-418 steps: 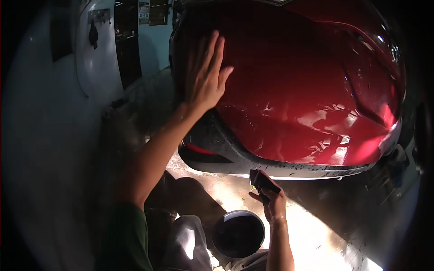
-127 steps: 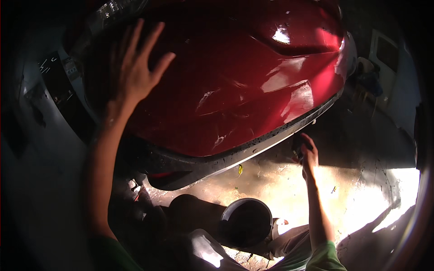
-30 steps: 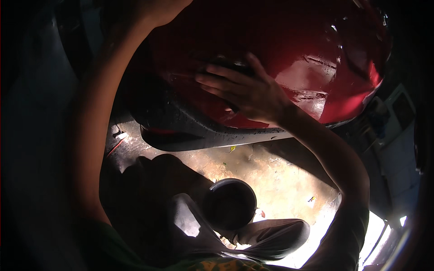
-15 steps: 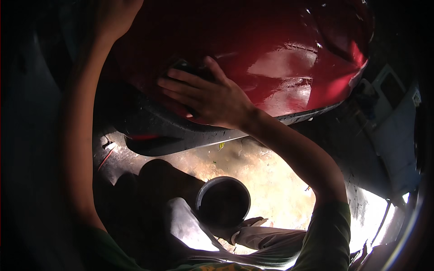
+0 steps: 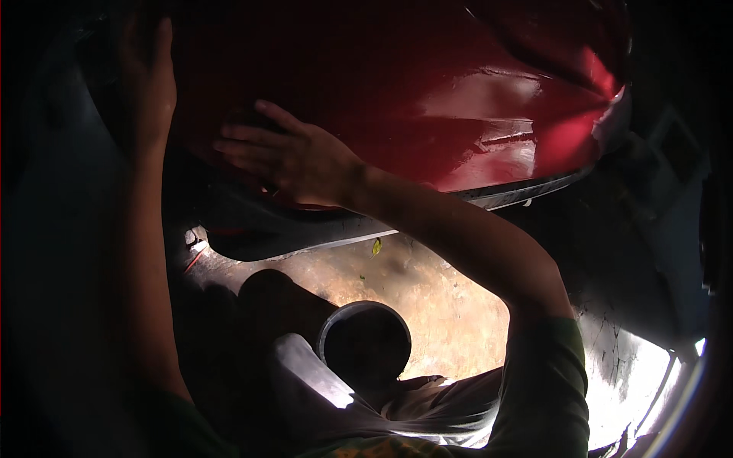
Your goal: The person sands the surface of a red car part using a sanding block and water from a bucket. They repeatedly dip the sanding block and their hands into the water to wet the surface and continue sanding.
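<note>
A large glossy red vehicle body panel (image 5: pixel 366 99) fills the upper middle, with a dark lower trim (image 5: pixel 305 233) along its near edge. My right hand (image 5: pixel 301 160) lies against the lower left of the panel, fingers pointing left and somewhat spread. Beneath its fingers is a dark, flat piece like a pad (image 5: pixel 248 118), mostly covered by the hand and lost in shadow. My left hand (image 5: pixel 153 88) rests at the panel's shaded left side, a finger stretched upward. Nothing shows in it, though most of its fingers are in the dark.
A round black bucket (image 5: pixel 365 305) stands on the ground near my legs (image 5: pixel 450 404). Sunlit, stained floor (image 5: pixel 443 305) shows below the trim, with a small yellow-green leaf (image 5: pixel 376 246) against it. A red cord (image 5: pixel 195 261) lies at the left. Pale flat pieces stand in shadow at the right.
My right hand has slid left along the red panel with the dark piece under it. My left hand has shifted down and to the left, and its finger now shows. The view has moved slightly.
</note>
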`<state>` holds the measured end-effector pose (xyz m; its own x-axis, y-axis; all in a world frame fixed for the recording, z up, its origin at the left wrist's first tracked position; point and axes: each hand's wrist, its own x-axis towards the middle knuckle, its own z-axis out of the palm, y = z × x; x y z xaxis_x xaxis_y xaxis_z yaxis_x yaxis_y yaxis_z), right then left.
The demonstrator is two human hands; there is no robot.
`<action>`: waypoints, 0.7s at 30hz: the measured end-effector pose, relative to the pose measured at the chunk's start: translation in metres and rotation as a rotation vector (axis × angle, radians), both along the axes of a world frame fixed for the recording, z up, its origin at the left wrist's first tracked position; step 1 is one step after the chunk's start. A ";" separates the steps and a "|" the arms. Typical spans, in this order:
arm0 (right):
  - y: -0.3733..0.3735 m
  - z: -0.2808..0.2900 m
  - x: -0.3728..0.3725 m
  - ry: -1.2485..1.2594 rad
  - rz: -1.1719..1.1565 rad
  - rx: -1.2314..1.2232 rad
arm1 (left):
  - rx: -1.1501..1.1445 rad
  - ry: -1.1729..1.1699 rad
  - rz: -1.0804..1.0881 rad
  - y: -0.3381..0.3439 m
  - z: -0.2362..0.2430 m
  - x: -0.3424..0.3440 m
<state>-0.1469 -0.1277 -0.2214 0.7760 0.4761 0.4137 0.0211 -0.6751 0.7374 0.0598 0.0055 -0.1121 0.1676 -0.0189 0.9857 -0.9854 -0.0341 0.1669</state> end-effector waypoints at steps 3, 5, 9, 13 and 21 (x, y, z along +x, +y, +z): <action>-0.042 -0.014 -0.041 0.026 0.070 0.095 | 0.017 0.140 0.119 0.016 -0.029 -0.005; -0.094 -0.016 -0.100 0.082 0.034 0.182 | 0.018 0.166 0.246 0.028 -0.032 -0.020; -0.147 -0.016 -0.154 0.014 -0.030 0.104 | 0.006 0.588 0.283 0.010 -0.035 -0.052; -0.067 0.005 -0.064 0.085 0.181 0.038 | 0.043 0.595 0.236 0.021 -0.026 -0.038; -0.108 0.010 -0.202 0.115 0.218 0.467 | 0.091 0.542 0.248 0.037 -0.039 -0.024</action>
